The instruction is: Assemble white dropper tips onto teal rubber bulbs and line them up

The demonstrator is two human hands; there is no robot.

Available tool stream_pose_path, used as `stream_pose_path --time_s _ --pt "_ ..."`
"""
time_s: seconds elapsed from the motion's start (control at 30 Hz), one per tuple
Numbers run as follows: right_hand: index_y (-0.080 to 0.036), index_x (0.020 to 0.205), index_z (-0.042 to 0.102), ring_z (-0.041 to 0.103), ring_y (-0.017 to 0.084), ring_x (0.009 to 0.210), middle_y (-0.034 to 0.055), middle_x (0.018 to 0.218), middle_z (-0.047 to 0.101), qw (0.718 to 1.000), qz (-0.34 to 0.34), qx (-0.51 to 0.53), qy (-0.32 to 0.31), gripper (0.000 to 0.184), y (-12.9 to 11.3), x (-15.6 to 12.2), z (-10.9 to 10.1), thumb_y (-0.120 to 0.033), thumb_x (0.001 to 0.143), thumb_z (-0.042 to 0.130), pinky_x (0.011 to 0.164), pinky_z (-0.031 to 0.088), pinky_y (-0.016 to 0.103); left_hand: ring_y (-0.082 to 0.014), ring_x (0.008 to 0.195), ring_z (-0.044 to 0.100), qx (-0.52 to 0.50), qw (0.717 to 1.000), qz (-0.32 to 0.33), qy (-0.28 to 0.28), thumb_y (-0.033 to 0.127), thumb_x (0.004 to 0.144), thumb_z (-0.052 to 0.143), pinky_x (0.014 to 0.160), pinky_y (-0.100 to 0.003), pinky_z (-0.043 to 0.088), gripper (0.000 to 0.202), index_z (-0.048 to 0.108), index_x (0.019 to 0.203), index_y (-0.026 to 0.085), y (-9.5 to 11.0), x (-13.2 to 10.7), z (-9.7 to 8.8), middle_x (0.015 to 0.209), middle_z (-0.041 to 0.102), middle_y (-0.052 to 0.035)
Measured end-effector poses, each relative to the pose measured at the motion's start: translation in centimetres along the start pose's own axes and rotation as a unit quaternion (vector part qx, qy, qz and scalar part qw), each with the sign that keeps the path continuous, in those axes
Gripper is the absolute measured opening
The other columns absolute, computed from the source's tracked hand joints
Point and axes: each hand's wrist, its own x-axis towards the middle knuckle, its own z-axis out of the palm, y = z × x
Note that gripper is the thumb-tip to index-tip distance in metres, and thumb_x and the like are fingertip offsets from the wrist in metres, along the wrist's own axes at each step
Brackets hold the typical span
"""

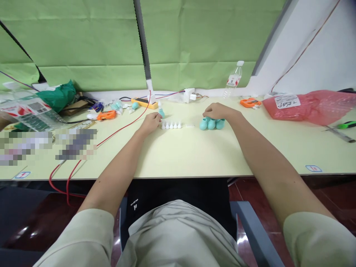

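My left hand (151, 123) rests at the left end of a row of small white cone-shaped tips (171, 125), its fingers pinched together. Just behind those fingertips stands a small teal bulb-shaped piece (161, 111) with a white tip on top; whether the fingers touch it is hard to tell. Over a tight cluster of teal rubbery bulbs (211, 124) on the right, my right hand (217, 110) bends down with closed fingertips at the cluster's back left, on one bulb. Between the two groups lie tiny clear pieces (190, 126), too small to make out.
Orange-handled tools (106, 115), a yellow meter (144, 103) and a large bottle pack (30, 107) lie left. A red cable (119, 129) crosses the table (178, 159). A water bottle (233, 81), a pink bag (308, 107) and a green-handled screwdriver (346, 125) are right.
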Motion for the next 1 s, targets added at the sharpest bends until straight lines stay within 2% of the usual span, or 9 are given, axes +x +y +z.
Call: stream_pose_path --time_s 0.17,0.27,0.37,0.5,0.63,0.73,0.8,0.9,1.0 --pt "-0.023 0.094 0.081 0.069 0.026 0.095 0.0089 0.112 0.077 0.995 0.021 0.087 0.032 0.042 0.9 -0.4 -0.1 -0.056 0.094 0.056 0.08 0.052 0.034 -0.0147 0.063 0.059 0.005 1.0 0.008 0.01 0.034 0.096 0.042 0.064 -0.028 0.046 0.031 0.068 0.094 0.018 0.2 -0.1 0.0 0.094 0.073 -0.0071" --pt "-0.019 0.092 0.079 0.07 0.026 0.102 0.0112 0.113 0.077 0.985 0.028 0.162 0.058 0.05 1.7 -1.0 -0.6 -0.056 0.101 0.046 0.086 0.052 0.033 -0.0164 0.068 0.06 0.016 0.999 0.025 0.043 0.031 0.095 0.041 0.068 -0.029 0.047 0.03 0.068 0.092 0.018 0.2 0.0 -0.2 0.091 0.072 -0.0069" --pt "-0.017 0.086 0.076 0.071 0.026 0.102 0.0132 0.108 0.078 0.971 0.03 0.206 0.116 0.052 2.4 -1.5 -0.9 -0.053 0.103 0.043 0.092 0.051 0.035 -0.0202 0.083 0.063 0.043 0.992 0.044 0.114 0.027 0.095 0.04 0.081 -0.031 0.049 0.029 0.068 0.094 0.019 0.1 0.2 -0.7 0.093 0.072 -0.0081" --pt "-0.016 0.08 0.072 0.07 0.026 0.1 0.0138 0.098 0.078 0.946 0.022 0.201 0.252 0.049 2.2 -1.6 -0.8 -0.051 0.101 0.045 0.094 0.05 0.034 -0.0251 0.107 0.06 0.072 0.974 0.083 0.196 0.023 0.092 0.046 0.097 -0.037 0.048 0.025 0.068 0.103 0.019 -0.2 0.6 -1.1 0.112 0.067 -0.0115" --pt "-0.019 0.079 0.07 0.067 0.025 0.097 0.0114 0.093 0.074 0.933 -0.04 0.157 0.322 0.046 0.1 -2.0 -0.3 -0.051 0.101 0.045 0.094 0.05 0.036 -0.0284 0.133 0.048 0.073 0.972 0.137 0.175 0.022 0.09 0.052 0.114 -0.044 0.04 0.034 0.069 0.119 0.023 -0.4 1.0 -1.0 0.134 0.058 -0.0115" --pt "-0.02 0.078 0.07 0.066 0.024 0.094 0.0092 0.09 0.071 0.93 -0.079 0.164 0.32 0.046 -1.5 -2.5 -0.4 -0.051 0.101 0.044 0.092 0.05 0.035 -0.0278 0.145 0.039 0.074 0.979 0.149 0.122 0.029 0.094 0.053 0.124 -0.047 0.028 0.039 0.068 0.129 0.027 -0.3 1.3 -0.6 0.148 0.051 -0.0102" --pt "-0.019 0.08 0.072 0.067 0.023 0.091 0.008 0.088 0.072 0.938 -0.08 0.169 0.291 0.043 -1.6 -2.6 -0.7 -0.048 0.1 0.047 0.088 0.051 0.034 -0.027 0.151 0.033 0.063 0.984 0.142 0.091 0.036 0.098 0.05 0.126 -0.048 0.024 0.041 0.066 0.135 0.027 -0.3 1.5 -0.2 0.154 0.047 -0.0104" --pt "-0.018 0.086 0.076 0.068 0.024 0.091 0.0074 0.095 0.076 0.97 -0.048 0.149 0.184 0.026 -0.2 -2.7 -1.4 -0.038 0.092 0.061 0.084 0.051 0.034 -0.0248 0.154 0.032 0.027 0.99 0.132 0.048 0.043 0.104 0.038 0.127 -0.045 0.024 0.047 0.064 0.138 0.023 -0.3 1.8 0.3 0.154 0.049 -0.0119" --pt "-0.019 0.095 0.079 0.07 0.025 0.095 0.0071 0.106 0.078 0.988 0.0 0.116 0.105 0.017 2.1 -2.8 -1.9 -0.03 0.084 0.071 0.086 0.053 0.036 -0.0235 0.149 0.039 -0.008 0.992 0.122 0.033 0.045 0.106 0.031 0.126 -0.041 0.027 0.052 0.064 0.136 0.018 -0.5 2.1 0.6 0.153 0.05 -0.0143"
